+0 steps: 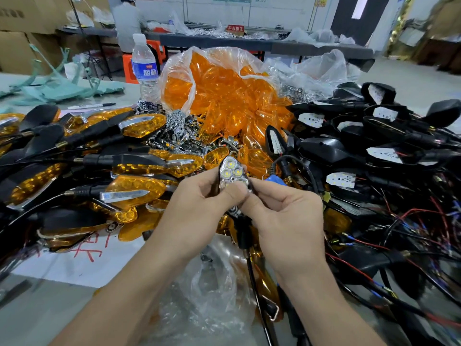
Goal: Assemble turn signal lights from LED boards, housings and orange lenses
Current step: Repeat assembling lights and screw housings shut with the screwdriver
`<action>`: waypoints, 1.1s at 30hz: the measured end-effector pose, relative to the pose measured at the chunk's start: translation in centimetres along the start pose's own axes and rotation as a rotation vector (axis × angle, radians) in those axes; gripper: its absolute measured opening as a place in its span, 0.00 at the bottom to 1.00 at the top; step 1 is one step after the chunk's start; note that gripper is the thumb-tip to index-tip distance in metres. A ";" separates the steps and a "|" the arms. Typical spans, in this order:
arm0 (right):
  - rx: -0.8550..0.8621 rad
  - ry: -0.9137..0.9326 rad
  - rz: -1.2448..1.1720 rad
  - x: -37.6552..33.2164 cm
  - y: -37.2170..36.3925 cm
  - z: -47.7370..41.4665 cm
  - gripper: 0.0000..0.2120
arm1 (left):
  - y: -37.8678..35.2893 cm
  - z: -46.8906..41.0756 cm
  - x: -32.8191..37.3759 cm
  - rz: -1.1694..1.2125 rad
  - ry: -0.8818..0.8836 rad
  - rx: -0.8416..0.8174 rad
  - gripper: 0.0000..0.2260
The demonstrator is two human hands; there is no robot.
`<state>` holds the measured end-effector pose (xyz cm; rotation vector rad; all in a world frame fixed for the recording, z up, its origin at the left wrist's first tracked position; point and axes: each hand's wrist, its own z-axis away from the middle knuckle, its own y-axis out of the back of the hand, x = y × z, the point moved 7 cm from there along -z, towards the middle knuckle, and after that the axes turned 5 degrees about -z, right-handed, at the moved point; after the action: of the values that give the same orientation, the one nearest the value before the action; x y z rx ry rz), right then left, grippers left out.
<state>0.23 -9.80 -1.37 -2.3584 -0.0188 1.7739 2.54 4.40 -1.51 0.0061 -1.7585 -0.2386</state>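
Between both hands, left hand (199, 196) and right hand (282, 213), pinched a housing (233, 177) upright, tip away, bagged orange lenses (224, 96) straight beyond.

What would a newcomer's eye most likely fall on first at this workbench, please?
Probably the clear plastic bag of glossy orange lenses, spilling open at the table's middle back. Next, the left hand and right hand together pinching a small chrome reflector part with round LED cups, between finished orange lights left and black housings right.
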 end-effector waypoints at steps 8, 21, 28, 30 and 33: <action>0.198 0.135 0.340 -2.2 2.1 -0.5 0.09 | 2.7 -0.2 -0.3 0.264 0.118 0.242 0.06; -0.575 0.053 1.401 1.8 -3.7 -1.0 0.30 | 4.3 -0.7 -0.4 0.299 0.117 0.311 0.04; -0.197 0.140 1.131 -0.5 -0.6 -1.4 0.14 | 4.1 -0.8 -0.8 0.281 0.129 0.304 0.03; -0.190 0.146 1.197 -0.5 0.3 -1.4 0.08 | 4.1 -0.9 -1.0 0.279 0.128 0.295 0.03; -0.286 0.114 1.322 0.4 -0.1 -1.0 0.14 | 3.9 -0.9 -1.1 0.251 0.121 0.274 0.03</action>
<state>1.34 -9.82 -1.51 -2.8765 1.7552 2.0749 4.14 8.25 -1.73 -0.0028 -1.6406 0.1827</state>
